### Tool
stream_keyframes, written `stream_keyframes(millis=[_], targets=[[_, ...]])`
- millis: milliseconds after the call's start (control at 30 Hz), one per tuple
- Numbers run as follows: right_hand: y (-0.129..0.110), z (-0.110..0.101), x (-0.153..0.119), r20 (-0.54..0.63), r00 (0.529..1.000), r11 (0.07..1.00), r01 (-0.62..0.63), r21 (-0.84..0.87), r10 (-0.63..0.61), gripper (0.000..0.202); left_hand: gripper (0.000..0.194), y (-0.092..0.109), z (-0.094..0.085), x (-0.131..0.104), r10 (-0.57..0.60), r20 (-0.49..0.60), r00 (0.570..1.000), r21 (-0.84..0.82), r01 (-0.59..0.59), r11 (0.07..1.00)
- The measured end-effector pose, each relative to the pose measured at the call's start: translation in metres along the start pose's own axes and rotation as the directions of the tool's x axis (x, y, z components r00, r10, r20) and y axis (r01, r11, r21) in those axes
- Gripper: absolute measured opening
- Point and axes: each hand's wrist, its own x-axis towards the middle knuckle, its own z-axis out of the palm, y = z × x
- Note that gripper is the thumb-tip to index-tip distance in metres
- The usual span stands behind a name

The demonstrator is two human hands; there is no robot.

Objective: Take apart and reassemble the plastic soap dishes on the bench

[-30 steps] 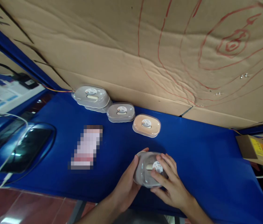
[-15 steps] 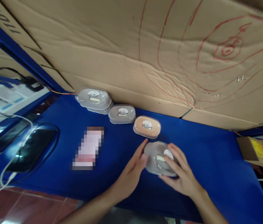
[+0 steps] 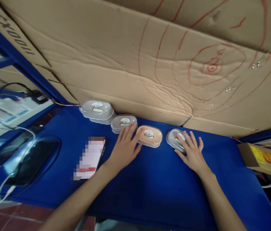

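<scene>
My right hand [image 3: 193,152] is on a small oval grey box with a clear lid [image 3: 172,139], at the right end of a row. Its thumb lies along the near edge and its index finger crosses the top; the hand hides the box's right part. My left hand [image 3: 124,147] is open, fingers apart, over the near side of another grey box [image 3: 121,121] and beside a peach oval box [image 3: 153,134]. Whether it touches either one I cannot tell. Each box has a round white label and a pale tab on top.
A stack of grey boxes [image 3: 97,109] stands at the row's left end, by the cardboard wall [image 3: 106,61]. A phone [image 3: 91,157] with a blurred screen and a dark device with cables [image 3: 29,165] lie on the blue table [image 3: 150,189]. A cardboard box [image 3: 255,157] stands at right.
My right hand has moved the grey box away from me, from the near middle to the right of the peach box. My left hand has left that box and moved left, towards the row.
</scene>
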Motion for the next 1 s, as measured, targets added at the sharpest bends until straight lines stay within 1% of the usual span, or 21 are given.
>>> stream_keyframes(millis=[67, 100, 133, 167, 233, 267, 333, 433, 533, 567, 600, 633, 733, 767, 800, 867, 900, 1000], targets=[[-0.017, -0.007, 0.002, -0.047, 0.999, 0.999, -0.026, -0.025, 0.024, 0.064, 0.062, -0.019, -0.002, 0.011, -0.112, -0.012, 0.994, 0.074, 0.113, 0.991], [-0.029, -0.010, 0.002, -0.062, 0.998, 1.000, -0.008, -0.017, 0.007, 0.063, 0.062, -0.027, -0.003, 0.014, -0.157, -0.011, 0.988, 0.102, 0.157, 0.982], [-0.043, -0.013, 0.002, -0.060, 0.998, 0.999, 0.036, 0.001, -0.036, 0.060, 0.061, -0.033, -0.003, 0.016, -0.176, -0.009, 0.984, 0.115, 0.175, 0.978], [-0.058, -0.016, 0.000, -0.035, 0.992, 0.992, 0.120, 0.031, -0.119, 0.059, 0.059, -0.037, -0.003, 0.016, -0.187, -0.006, 0.982, 0.125, 0.186, 0.975], [-0.087, -0.018, -0.002, 0.034, 0.954, 0.951, 0.292, 0.099, -0.297, 0.056, 0.053, -0.038, -0.006, 0.008, -0.186, -0.005, 0.982, 0.131, 0.185, 0.974], [-0.100, -0.018, -0.003, 0.063, 0.933, 0.931, 0.345, 0.123, -0.354, 0.055, 0.049, -0.035, -0.008, 0.001, -0.185, -0.005, 0.983, 0.133, 0.184, 0.974], [-0.115, -0.016, 0.000, 0.102, 0.914, 0.914, 0.377, 0.153, -0.394, 0.053, 0.042, -0.026, -0.014, -0.021, -0.178, -0.004, 0.984, 0.127, 0.177, 0.976], [-0.119, -0.013, 0.012, 0.155, 0.930, 0.937, 0.308, 0.165, -0.333, 0.055, 0.034, -0.007, -0.024, -0.060, -0.160, -0.006, 0.987, 0.053, 0.160, 0.986], [-0.115, -0.016, 0.025, 0.200, 0.948, 0.956, 0.207, 0.210, -0.249, 0.054, 0.038, 0.010, -0.031, -0.094, -0.119, 0.020, 0.993, -0.011, 0.119, 0.993], [-0.116, -0.020, 0.027, 0.212, 0.945, 0.948, 0.194, 0.253, -0.250, 0.056, 0.042, 0.015, -0.033, -0.101, -0.108, 0.049, 0.993, -0.028, 0.109, 0.994], [-0.118, -0.023, 0.027, 0.222, 0.935, 0.928, 0.201, 0.312, -0.277, 0.060, 0.047, 0.020, -0.035, -0.106, -0.100, 0.081, 0.992, -0.048, 0.104, 0.993], [-0.122, -0.027, 0.027, 0.231, 0.917, 0.897, 0.222, 0.383, -0.326, 0.068, 0.055, 0.023, -0.036, -0.109, -0.093, 0.123, 0.988, -0.070, 0.102, 0.992], [-0.140, -0.033, 0.016, 0.235, 0.844, 0.778, 0.289, 0.558, -0.482, 0.108, 0.080, 0.027, -0.042, -0.107, -0.056, 0.266, 0.962, -0.168, 0.104, 0.980], [-0.145, -0.033, 0.011, 0.239, 0.833, 0.759, 0.288, 0.584, -0.500, 0.118, 0.085, 0.026, -0.044, -0.104, -0.044, 0.312, 0.949, -0.207, 0.113, 0.972], [-0.149, -0.031, 0.005, 0.249, 0.833, 0.756, 0.269, 0.597, -0.494, 0.124, 0.087, 0.023, -0.045, -0.101, -0.039, 0.347, 0.937, -0.244, 0.131, 0.961], [-0.153, -0.024, -0.006, 0.283, 0.853, 0.770, 0.195, 0.608, -0.439, 0.127, 0.083, 0.014, -0.047, -0.092, -0.051, 0.379, 0.924, -0.305, 0.177, 0.936], [-0.153, -0.021, -0.011, 0.298, 0.865, 0.775, 0.151, 0.613, -0.404, 0.126, 0.078, 0.008, -0.046, -0.087, -0.076, 0.367, 0.927, -0.324, 0.204, 0.924], [-0.150, -0.019, -0.023, 0.318, 0.885, 0.767, 0.067, 0.639, -0.341, 0.115, 0.051, -0.009, -0.038, -0.070, -0.166, 0.252, 0.953, -0.346, 0.250, 0.904]])
